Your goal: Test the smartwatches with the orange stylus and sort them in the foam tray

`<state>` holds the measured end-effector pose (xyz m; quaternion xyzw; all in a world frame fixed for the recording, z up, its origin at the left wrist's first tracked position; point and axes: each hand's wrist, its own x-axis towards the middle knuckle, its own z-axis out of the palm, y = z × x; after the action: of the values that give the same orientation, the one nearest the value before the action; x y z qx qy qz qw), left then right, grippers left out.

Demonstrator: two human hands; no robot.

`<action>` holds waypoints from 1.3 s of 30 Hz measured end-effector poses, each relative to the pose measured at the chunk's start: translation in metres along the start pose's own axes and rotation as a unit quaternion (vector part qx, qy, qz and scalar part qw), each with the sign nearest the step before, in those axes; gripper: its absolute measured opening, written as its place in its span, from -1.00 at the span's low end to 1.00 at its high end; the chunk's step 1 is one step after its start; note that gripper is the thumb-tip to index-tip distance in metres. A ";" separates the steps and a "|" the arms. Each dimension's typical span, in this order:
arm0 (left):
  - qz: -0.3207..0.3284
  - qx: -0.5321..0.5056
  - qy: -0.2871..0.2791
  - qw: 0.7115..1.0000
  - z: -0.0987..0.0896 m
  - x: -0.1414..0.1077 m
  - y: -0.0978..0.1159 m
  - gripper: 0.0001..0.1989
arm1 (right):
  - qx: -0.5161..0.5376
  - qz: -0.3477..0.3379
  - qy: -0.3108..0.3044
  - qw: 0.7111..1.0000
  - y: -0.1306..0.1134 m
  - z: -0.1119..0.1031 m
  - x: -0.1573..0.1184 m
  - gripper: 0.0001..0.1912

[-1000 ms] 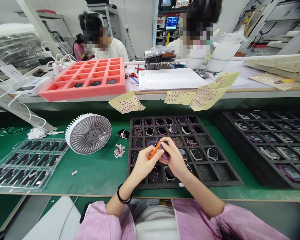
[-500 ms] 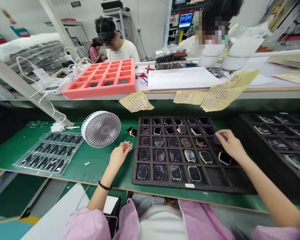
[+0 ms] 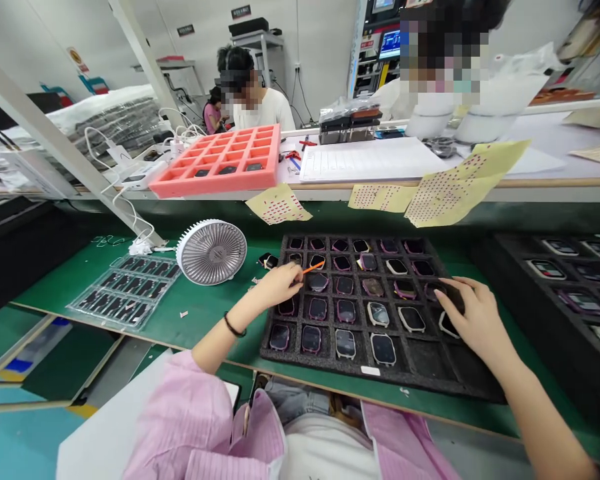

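A black foam tray (image 3: pixel 330 369) holds watch-like pieces with dark screens in its compartments. My left hand (image 3: pixel 283 283) is closed round an orange stick (image 3: pixel 314 267) over the tray's left side, the stick pointing right. At the tray's right side is my right hand (image 3: pixel 473 313), its fingers spread and its fingertips by a dark piece (image 3: pixel 434 291) in a compartment. A pale-framed watch piece (image 3: pixel 449 325) is partly hidden beneath this hand. Two compartments at the front right hold no watch piece.
A white fan (image 3: pixel 213 253) stands left of the tray, beyond it a clear plastic tray (image 3: pixel 125 291) of dark parts. Another black tray (image 3: pixel 545 333) lies at the right. A pink foam tray (image 3: pixel 220 160) sits on the shelf. Two people are across the bench, another farther back.
My left hand has moved right with the orange stick, from the green table to over the tray. My right hand's fingers have spread, and the dark piece they held now lies in a compartment.
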<state>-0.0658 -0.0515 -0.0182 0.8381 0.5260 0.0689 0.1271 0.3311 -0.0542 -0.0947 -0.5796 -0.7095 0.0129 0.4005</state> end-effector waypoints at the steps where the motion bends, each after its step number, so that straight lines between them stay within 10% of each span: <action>1: 0.008 -0.006 -0.042 0.999 -0.002 -0.012 -0.002 -0.86 | 0.011 0.009 0.000 1.000 -0.007 -0.003 -0.008 -0.51; 7: 0.008 0.033 -0.081 0.996 0.006 -0.045 -0.009 -0.69 | 0.080 0.023 -0.005 0.997 -0.044 -0.005 -0.045 -0.66; 18: 0.067 -0.125 -0.013 0.990 -0.001 -0.020 0.013 -0.58 | 0.142 0.043 0.046 0.988 -0.049 -0.009 -0.047 -0.74; 26: 0.140 -0.044 -0.148 0.978 0.004 0.006 0.034 -0.66 | 0.147 0.037 0.049 0.987 -0.049 -0.011 -0.053 -0.77; 39: 0.130 -0.021 -0.133 0.982 0.010 0.013 0.035 -0.59 | 0.173 0.074 0.015 0.982 -0.047 -0.011 -0.057 -0.74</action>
<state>-0.0278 -0.0561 -0.0183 0.8979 0.3898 -0.0160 0.2037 0.2998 -0.1219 -0.0954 -0.5527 -0.6460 0.1563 0.5028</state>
